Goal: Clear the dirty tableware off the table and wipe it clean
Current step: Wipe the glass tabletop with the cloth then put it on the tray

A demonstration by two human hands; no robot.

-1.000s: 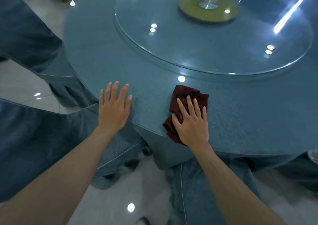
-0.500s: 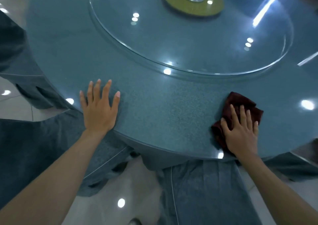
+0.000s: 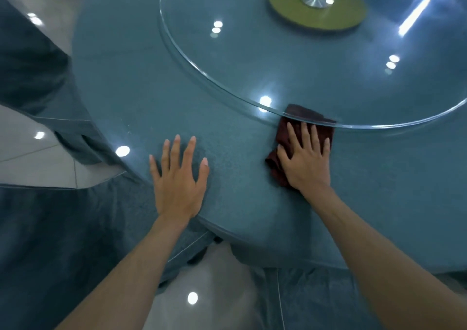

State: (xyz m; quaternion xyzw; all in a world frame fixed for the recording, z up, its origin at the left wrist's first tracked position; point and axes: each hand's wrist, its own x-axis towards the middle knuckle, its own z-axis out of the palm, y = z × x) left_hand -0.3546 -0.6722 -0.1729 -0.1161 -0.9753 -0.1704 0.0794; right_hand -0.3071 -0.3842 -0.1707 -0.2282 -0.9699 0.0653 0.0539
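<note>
Blue table (image 3: 126,89), left hand (image 3: 178,180) flat and bracing, right hand (image 3: 307,160) flat on the cloth (image 3: 281,134): we should press evenly along the turntable (image 3: 252,51).

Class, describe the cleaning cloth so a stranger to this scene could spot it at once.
Find the large round teal table and the near rim of its clear glass turntable. At that rim, under the flat right hand, lies a crumpled dark red cloth, the only red thing there.

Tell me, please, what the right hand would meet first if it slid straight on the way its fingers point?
Probably the rim of the glass turntable, just beyond the fingertips of the right hand; the cloth it presses reaches under that rim.
</note>
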